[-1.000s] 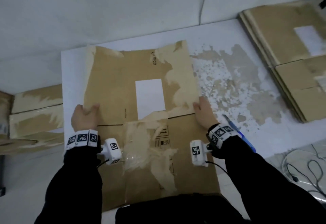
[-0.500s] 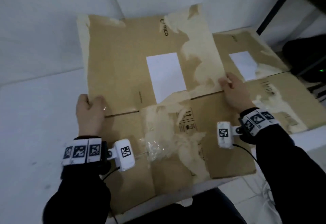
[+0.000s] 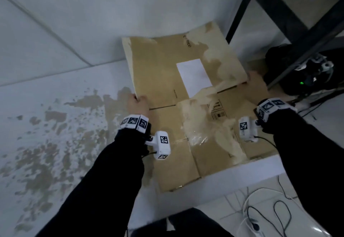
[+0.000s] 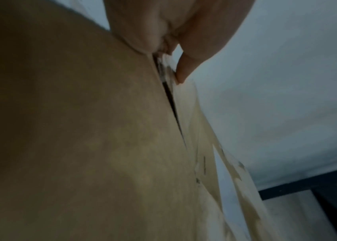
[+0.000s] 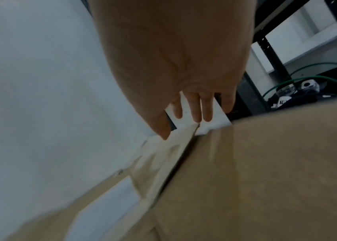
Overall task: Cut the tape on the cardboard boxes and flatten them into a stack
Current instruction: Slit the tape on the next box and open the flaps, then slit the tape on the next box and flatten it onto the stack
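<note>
Two hands hold one flattened cardboard box [image 3: 163,80] by its opposite side edges, at the level of the slit between its upper flaps and main panel. That box lies between the hands, over the right end of a white table [image 3: 55,106] whose surface is mottled with brown patches. The left hand [image 3: 138,104] grips the left edge, thumb on top; from the left wrist view its thumb and a curled finger pinch the board right at the slit. The right hand [image 3: 257,84] is at the right edge, and the right wrist view shows its fingers [image 5: 196,107] reaching out fairly straight past the board's corner, thumb against the torn pale tape; whether they curl under the edge cannot be told. A white label [image 3: 193,76] sits on the upper panel, with peeled tape residue [image 3: 202,125] crossing the middle. More brown cardboard [image 3: 260,139] shows beneath the held box on the right. A black metal frame [image 3: 290,18] stands beyond the table's right end.
</note>
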Tool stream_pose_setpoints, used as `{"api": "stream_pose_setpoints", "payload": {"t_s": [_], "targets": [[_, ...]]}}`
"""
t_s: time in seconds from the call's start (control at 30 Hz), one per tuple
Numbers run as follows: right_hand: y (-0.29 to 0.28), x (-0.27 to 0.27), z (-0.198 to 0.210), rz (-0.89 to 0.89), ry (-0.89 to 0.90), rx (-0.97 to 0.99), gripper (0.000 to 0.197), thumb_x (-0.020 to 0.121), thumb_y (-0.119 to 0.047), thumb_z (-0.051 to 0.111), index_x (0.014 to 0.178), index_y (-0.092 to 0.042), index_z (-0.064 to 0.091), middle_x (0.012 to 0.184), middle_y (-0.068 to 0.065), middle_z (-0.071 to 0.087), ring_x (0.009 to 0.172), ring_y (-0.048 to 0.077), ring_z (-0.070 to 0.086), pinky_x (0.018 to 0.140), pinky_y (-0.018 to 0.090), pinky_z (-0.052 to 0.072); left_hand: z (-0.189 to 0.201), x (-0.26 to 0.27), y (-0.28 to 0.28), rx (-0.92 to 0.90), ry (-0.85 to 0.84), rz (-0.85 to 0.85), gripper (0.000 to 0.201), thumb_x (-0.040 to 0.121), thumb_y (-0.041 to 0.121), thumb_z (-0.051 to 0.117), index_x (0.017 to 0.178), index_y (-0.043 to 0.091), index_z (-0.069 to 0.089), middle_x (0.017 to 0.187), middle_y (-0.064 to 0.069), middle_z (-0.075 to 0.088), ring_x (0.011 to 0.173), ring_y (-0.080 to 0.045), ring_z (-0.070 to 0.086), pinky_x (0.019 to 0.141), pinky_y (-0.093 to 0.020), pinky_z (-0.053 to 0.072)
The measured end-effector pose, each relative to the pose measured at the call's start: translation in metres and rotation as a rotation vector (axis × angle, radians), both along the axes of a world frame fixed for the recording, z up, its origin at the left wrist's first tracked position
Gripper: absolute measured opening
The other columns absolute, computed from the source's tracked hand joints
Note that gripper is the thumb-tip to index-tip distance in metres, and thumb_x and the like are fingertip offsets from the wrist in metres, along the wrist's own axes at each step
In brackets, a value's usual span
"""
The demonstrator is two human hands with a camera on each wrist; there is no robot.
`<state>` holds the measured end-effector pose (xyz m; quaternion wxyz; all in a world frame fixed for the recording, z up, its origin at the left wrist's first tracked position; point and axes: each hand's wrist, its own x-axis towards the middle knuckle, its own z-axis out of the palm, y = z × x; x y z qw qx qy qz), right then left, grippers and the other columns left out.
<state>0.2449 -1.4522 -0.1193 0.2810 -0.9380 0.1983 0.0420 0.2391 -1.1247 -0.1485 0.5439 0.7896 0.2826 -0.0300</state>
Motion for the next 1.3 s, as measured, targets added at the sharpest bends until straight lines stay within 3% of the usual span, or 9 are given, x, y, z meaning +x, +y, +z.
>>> {"api": "stream_pose_setpoints", "payload": {"t_s": [0.13,0.23,0.33,0.63,0.77,0.9,1.03,1.17,1.3], "targets": [[0.016,-0.011,-0.032,0.095,0.218,-0.068,0.081,0.084,-0.046,0.058,0.149,-0.016,0.02,0.15,0.022,0.027,0.137,0.038,0.029,0.11,0.05,0.027,-0.02,0.005,-0.009,0.073,0.177,-0.083,0.069,0.074,0.03,0.07,0.133,0.005,0.042,0.131,-0.017,0.049,0.118,-0.033,0.05,0.097,-0.038,0.042],[0.033,-0.028,-0.049,0.136,0.418,-0.022,0.113,0.071,-0.068,0.063,0.15,-0.031,-0.01,0.156,0.013,-0.02,0.143,0.036,-0.018,0.107,0.067,-0.002,-0.026,-0.004,-0.019,0.132,0.233,-0.205,0.117,0.076,0.028,0.077,0.15,0.01,-0.012,0.153,-0.015,0.022,0.139,-0.031,0.029,0.11,-0.038,0.029],[0.037,-0.03,-0.057,0.174,0.464,-0.074,0.119,0.066,-0.074,0.062,0.146,-0.037,-0.019,0.152,0.012,-0.032,0.138,0.034,-0.033,0.104,0.071,-0.01,-0.038,-0.007,-0.022,0.176,0.203,-0.252,0.124,0.075,0.026,0.079,0.149,0.012,-0.02,0.152,-0.018,0.023,0.139,-0.032,0.029,0.111,-0.041,0.029],[0.022,-0.03,-0.052,0.13,0.487,-0.131,0.113,0.07,-0.07,0.062,0.148,-0.037,-0.014,0.156,0.009,-0.024,0.142,0.035,-0.022,0.107,0.07,-0.001,-0.053,-0.012,-0.03,0.232,0.154,-0.294,0.125,0.073,0.034,0.079,0.149,0.012,-0.018,0.153,-0.02,0.023,0.138,-0.035,0.029,0.112,-0.043,0.03],[0.032,-0.037,-0.052,0.088,0.357,-0.135,0.086,0.081,-0.051,0.064,0.149,-0.025,0.018,0.157,0.014,0.006,0.143,0.04,0.004,0.109,0.061,0.013,-0.051,-0.021,-0.021,0.283,0.183,-0.425,0.117,0.078,0.044,0.071,0.15,0.016,-0.017,0.157,-0.015,0.016,0.141,-0.034,0.025,0.114,-0.042,0.027],[0.071,-0.057,-0.058,0.178,0.001,-0.156,0.032,0.093,-0.02,0.046,0.121,-0.009,0.057,0.128,0.017,0.054,0.119,0.035,0.047,0.1,0.04,0.037,-0.033,-0.065,0.018,0.152,0.115,-0.35,0.072,0.091,0.03,0.061,0.15,0.012,0.023,0.146,-0.013,0.04,0.131,-0.028,0.043,0.105,-0.035,0.037],[0.155,-0.09,-0.045,0.333,-0.215,0.171,0.018,0.092,-0.01,0.051,0.104,-0.008,0.064,0.099,0.007,0.064,0.093,0.02,0.057,0.081,0.02,0.041,-0.021,-0.157,0.078,-0.011,-0.047,-0.072,0.026,0.096,0.022,0.054,0.116,0.008,0.059,0.093,-0.007,0.067,0.076,-0.014,0.066,0.069,-0.028,0.048],[0.267,-0.133,-0.029,0.641,0.059,0.624,0.01,0.095,-0.01,0.051,0.092,-0.012,0.061,0.071,0.001,0.06,0.059,0.006,0.057,0.058,0.017,0.046,-0.017,-0.28,0.136,-0.147,-0.097,0.243,0.025,0.098,0.013,0.049,0.08,0.001,0.06,0.054,-0.007,0.053,0.039,-0.013,0.047,0.041,-0.021,0.038],[0.381,-0.192,-0.024,1.055,0.438,0.654,0.012,0.097,-0.012,0.046,0.098,-0.008,0.058,0.073,0.003,0.059,0.062,0.014,0.059,0.058,0.023,0.048,-0.056,-0.41,0.187,-0.231,0.057,0.593,0.027,0.098,0.011,0.047,0.075,0.004,0.058,0.052,-0.005,0.052,0.039,-0.015,0.043,0.039,-0.02,0.032]]}}
